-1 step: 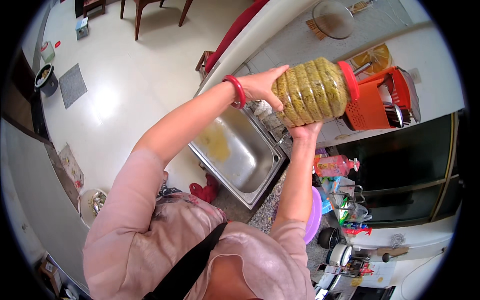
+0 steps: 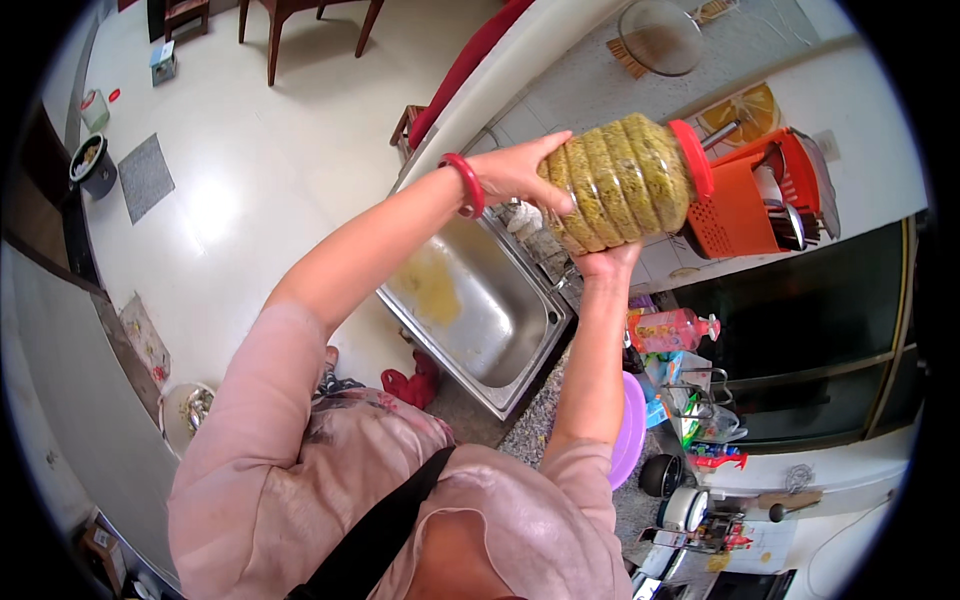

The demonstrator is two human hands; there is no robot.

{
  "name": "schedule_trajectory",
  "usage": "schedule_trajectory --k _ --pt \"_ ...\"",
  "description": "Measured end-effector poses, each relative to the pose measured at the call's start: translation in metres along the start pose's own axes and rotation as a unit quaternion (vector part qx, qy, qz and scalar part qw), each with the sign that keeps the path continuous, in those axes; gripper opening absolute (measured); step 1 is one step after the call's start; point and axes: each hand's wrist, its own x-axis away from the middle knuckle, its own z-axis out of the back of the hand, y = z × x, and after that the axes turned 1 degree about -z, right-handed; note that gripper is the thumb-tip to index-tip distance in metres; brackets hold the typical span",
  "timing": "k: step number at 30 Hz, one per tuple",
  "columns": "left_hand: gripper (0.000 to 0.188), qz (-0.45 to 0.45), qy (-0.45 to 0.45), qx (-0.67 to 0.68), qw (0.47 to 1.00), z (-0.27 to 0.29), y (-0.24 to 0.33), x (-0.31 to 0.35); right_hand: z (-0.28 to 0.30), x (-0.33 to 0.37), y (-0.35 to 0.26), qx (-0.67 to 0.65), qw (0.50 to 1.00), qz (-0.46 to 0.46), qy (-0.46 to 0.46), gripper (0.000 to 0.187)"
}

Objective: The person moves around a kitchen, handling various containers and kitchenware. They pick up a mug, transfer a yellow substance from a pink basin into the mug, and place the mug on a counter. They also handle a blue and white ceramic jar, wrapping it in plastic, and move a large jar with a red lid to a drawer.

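A large ribbed clear plastic jar (image 2: 622, 183) packed with chopped yellow-green stuff is held up between my two hands. It lies on its side, slightly tilted, its red lid (image 2: 694, 160) toward the right. My left hand (image 2: 518, 172), a red bangle on its wrist, grips the bottom end, with the thumb and fingers spread over it. My right hand (image 2: 608, 262) supports the jar from the near side; most of its fingers are hidden behind the jar. Left of and below the jar is a steel sink (image 2: 500, 335) with a yellowish wet stain on its bottom.
Just past the lid, an orange utensil holder (image 2: 728, 218) hangs on the wall. Along the counter by my right arm stand a pink pump bottle (image 2: 668, 330), a purple basin (image 2: 631, 430) and a black pot (image 2: 660, 474). A bin (image 2: 95, 172) is on the floor at far left.
The jar and both hands have shifted very slightly left. My hold on the jar is the same.
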Motion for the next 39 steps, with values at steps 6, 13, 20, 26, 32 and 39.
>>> schedule_trajectory --k 6,13,20,26,32,39 --pt "0.112 -0.022 0.044 -0.239 0.970 -0.004 -0.022 0.010 0.009 0.001 0.009 0.001 0.999 0.043 0.032 0.051" --pt "0.064 -0.017 0.104 0.178 0.978 -0.016 -0.030 0.015 0.031 0.004 0.021 -0.049 0.994 0.088 0.035 0.054" --pt "0.035 -0.021 0.344 0.352 0.870 -0.032 -0.059 0.026 0.002 0.026 0.055 -0.013 0.991 0.105 0.087 0.046" --pt "0.039 -0.043 0.224 0.553 0.801 -0.021 -0.050 0.084 -0.017 0.035 0.113 0.039 0.992 0.088 0.085 0.044" --pt "0.050 -0.089 0.262 0.544 0.792 0.013 -0.057 0.162 -0.037 0.028 0.152 0.493 0.858 0.141 -0.033 0.048" --pt "0.049 -0.155 0.277 0.456 0.831 0.096 -0.003 0.236 -0.203 0.014 0.159 0.633 0.596 0.325 -0.372 0.096"
